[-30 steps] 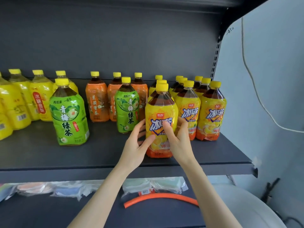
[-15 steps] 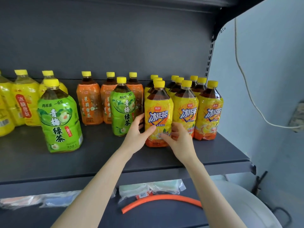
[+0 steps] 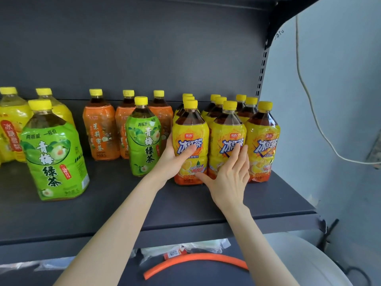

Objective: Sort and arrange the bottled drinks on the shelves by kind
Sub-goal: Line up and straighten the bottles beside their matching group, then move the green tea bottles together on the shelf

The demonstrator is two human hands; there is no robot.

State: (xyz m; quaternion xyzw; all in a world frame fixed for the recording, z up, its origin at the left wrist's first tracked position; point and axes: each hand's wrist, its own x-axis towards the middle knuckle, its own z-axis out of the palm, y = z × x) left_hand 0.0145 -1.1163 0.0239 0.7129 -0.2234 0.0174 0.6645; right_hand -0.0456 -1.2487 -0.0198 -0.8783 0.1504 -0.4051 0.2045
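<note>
Head camera, from the left: clear plastic bottles with yellow labels [image 3: 12, 124] and yellow caps stand at the far left of the dark grey metal shelf [image 3: 123, 203]. Just in front of them a big green-labelled green tea bottle [image 3: 54, 153] stands upright near the front edge. Toward the middle, three orange-labelled tea bottles [image 3: 100, 131] line the back, with a second green-labelled bottle [image 3: 144, 141] just in front of them. Next comes the left hand [image 3: 173, 159], its grip closed round the left side of the front yellow-labelled iced tea bottle [image 3: 190, 141], thumb across the label. That bottle stands upright on the shelf, heading the leftmost row of its kind. The right hand [image 3: 228, 176] lies flat, its grip open, fingers straight against the neighbouring iced tea bottle [image 3: 226, 137] and thumb touching the held bottle low down. More iced tea bottles fill the right end.
</note>
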